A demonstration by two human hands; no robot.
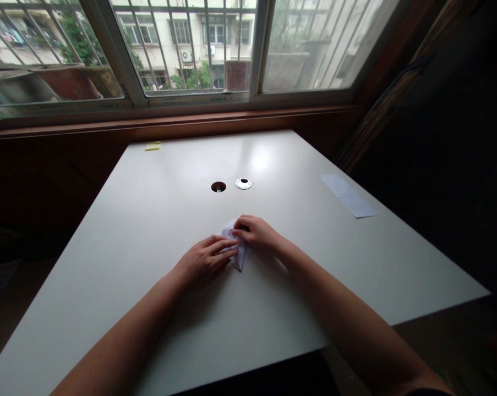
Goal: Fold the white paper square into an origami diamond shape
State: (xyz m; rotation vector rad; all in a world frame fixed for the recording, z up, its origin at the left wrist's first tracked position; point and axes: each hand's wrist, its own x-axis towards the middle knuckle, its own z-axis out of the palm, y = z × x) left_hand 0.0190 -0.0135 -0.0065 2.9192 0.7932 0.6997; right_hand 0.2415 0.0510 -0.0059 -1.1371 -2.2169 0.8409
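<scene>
A small folded piece of pale paper [240, 254] lies on the white table [149, 231] in front of me. My left hand [205, 258] rests on its left part with fingers stretched flat, pressing it down. My right hand [256, 231] covers its upper right part, fingers curled and pinched on the paper's edge. Most of the paper is hidden under the two hands; only a pointed lower corner and a bit of the top show.
A strip of white paper [348, 195] lies at the right side of the table. A cable hole [218, 187] and its round cap [243, 183] sit beyond my hands. A small yellow note [152, 146] lies at the far edge, under the window.
</scene>
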